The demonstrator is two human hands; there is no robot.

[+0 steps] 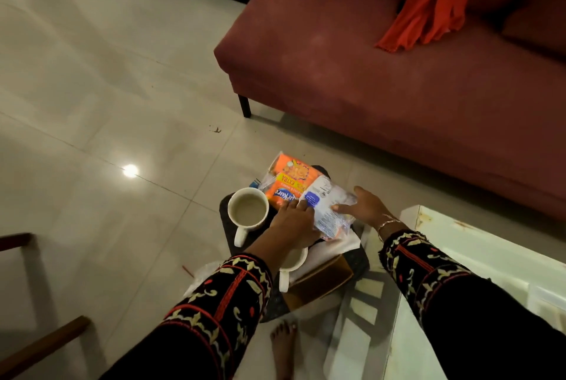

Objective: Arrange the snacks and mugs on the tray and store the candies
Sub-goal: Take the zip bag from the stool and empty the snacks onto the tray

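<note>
A dark tray (228, 220) sits low beside the glass table. On it a white mug (248, 211) of pale drink stands at the left. A second white mug (291, 266) is partly hidden under my left wrist. An orange snack packet (288, 183) lies at the tray's far side. Overlapping it is a clear packet with a blue label (324, 205), held between both hands. My left hand (291, 220) presses its near left edge. My right hand (364, 205) grips its right side. A brown box (324, 278) and white paper lie on the tray's near part.
A maroon sofa (398, 88) with an orange cloth (435, 2) stands behind the tray. The glass table top (459, 287) with its white frame fills the lower right. Wooden chair parts (39, 346) are at the lower left. My bare foot (283, 346) is below the tray.
</note>
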